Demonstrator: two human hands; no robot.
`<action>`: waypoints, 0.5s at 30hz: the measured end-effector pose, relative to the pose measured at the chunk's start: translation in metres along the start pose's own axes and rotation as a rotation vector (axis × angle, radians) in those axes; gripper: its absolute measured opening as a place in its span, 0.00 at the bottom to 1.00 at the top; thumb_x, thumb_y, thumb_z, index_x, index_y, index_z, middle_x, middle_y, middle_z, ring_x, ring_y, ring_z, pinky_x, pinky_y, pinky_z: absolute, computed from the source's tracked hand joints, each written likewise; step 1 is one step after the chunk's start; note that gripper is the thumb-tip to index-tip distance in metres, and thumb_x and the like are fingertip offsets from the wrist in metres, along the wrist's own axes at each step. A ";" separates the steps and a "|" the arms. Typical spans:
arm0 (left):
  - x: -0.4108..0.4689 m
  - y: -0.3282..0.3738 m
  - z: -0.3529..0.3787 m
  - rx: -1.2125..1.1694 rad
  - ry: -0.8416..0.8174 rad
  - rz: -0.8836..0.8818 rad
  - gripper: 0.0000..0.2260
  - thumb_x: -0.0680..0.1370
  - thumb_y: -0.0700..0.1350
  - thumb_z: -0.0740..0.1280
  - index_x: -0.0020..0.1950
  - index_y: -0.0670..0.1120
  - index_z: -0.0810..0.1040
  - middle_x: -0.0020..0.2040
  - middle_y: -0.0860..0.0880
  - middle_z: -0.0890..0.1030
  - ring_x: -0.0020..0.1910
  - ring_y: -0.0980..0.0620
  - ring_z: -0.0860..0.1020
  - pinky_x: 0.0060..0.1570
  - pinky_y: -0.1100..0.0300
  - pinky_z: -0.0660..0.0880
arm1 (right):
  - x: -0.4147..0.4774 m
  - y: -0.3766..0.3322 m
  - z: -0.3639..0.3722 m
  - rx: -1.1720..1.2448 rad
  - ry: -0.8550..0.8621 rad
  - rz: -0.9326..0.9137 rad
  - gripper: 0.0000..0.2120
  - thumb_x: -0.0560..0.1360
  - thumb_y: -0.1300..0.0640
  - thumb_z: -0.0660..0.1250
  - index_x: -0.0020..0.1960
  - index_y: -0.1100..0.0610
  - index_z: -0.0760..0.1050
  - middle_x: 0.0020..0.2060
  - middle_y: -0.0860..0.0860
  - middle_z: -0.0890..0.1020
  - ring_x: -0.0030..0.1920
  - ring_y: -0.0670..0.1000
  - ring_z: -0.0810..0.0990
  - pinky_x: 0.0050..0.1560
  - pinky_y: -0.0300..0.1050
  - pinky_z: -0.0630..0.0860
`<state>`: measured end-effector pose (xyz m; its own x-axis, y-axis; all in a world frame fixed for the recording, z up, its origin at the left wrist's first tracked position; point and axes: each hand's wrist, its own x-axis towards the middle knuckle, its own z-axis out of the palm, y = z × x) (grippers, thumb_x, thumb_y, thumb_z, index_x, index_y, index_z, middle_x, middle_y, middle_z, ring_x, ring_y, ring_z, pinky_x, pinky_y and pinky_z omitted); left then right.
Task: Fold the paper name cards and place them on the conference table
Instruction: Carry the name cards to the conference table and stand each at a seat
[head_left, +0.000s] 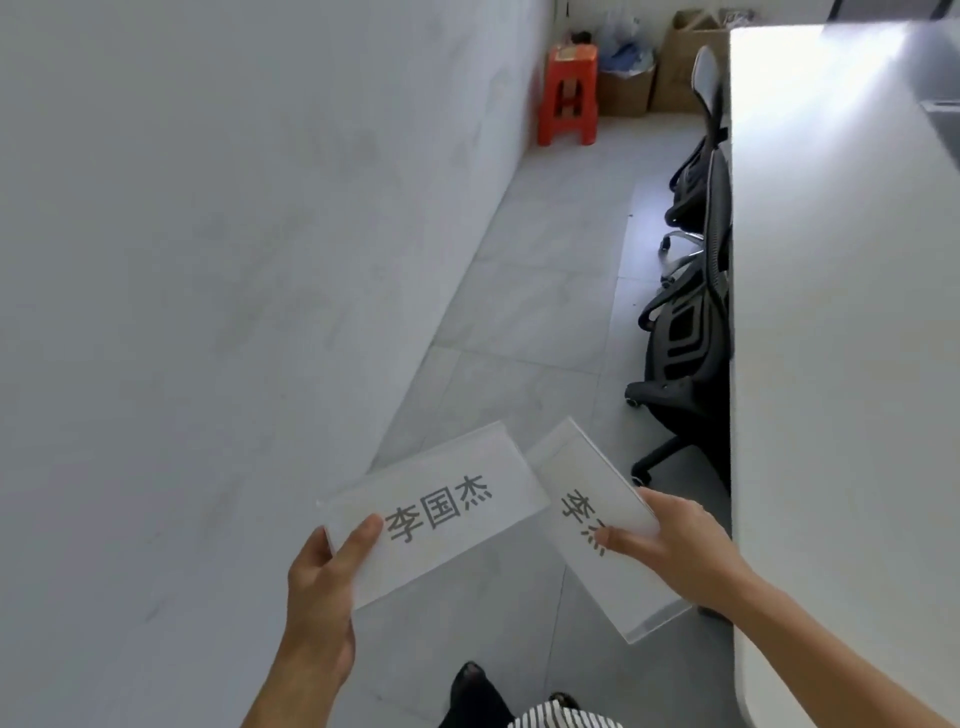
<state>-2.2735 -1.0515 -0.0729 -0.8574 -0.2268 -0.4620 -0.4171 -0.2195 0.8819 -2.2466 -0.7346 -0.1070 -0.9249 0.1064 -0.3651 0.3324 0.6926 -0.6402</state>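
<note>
I stand beside the long white conference table (831, 312), which runs along the right side of the head view. My left hand (322, 587) grips the near left corner of a white name card (441, 509) printed with three dark characters, thumb on top. My right hand (675, 545) holds a second white name card (597, 525), thumb pressed over its printed characters, fingers behind its right edge. Both cards are in the air above the grey floor, left of the table's edge. The far end of the second card overlaps the first card's right end.
Black office chairs (691, 332) are tucked under the table's left side ahead of me. A white wall (234, 234) runs along the left. An orange plastic stool (569, 96) and cardboard boxes (626, 85) stand at the far end of the tiled aisle.
</note>
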 end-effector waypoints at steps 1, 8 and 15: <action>0.019 0.004 0.015 0.005 -0.034 -0.017 0.10 0.73 0.40 0.70 0.53 0.40 0.80 0.49 0.40 0.85 0.44 0.43 0.84 0.38 0.54 0.83 | 0.012 0.000 -0.008 -0.004 0.016 0.025 0.13 0.66 0.35 0.70 0.46 0.37 0.72 0.39 0.41 0.83 0.37 0.43 0.83 0.35 0.42 0.81; 0.162 0.048 0.117 0.094 -0.288 -0.034 0.12 0.72 0.39 0.71 0.55 0.39 0.79 0.48 0.41 0.86 0.44 0.44 0.85 0.33 0.61 0.81 | 0.103 0.008 -0.056 0.060 0.189 0.195 0.14 0.67 0.34 0.69 0.46 0.41 0.75 0.38 0.37 0.82 0.35 0.41 0.83 0.33 0.39 0.80; 0.298 0.139 0.227 0.214 -0.566 -0.012 0.19 0.69 0.42 0.72 0.58 0.36 0.78 0.51 0.40 0.85 0.42 0.47 0.85 0.36 0.60 0.81 | 0.191 -0.036 -0.113 0.209 0.401 0.259 0.21 0.61 0.24 0.62 0.44 0.37 0.74 0.40 0.39 0.85 0.38 0.43 0.84 0.36 0.45 0.82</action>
<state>-2.6554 -0.9337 -0.0668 -0.8551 0.3271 -0.4024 -0.4287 -0.0094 0.9034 -2.4565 -0.6585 -0.0777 -0.7921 0.5483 -0.2681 0.5513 0.4543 -0.6998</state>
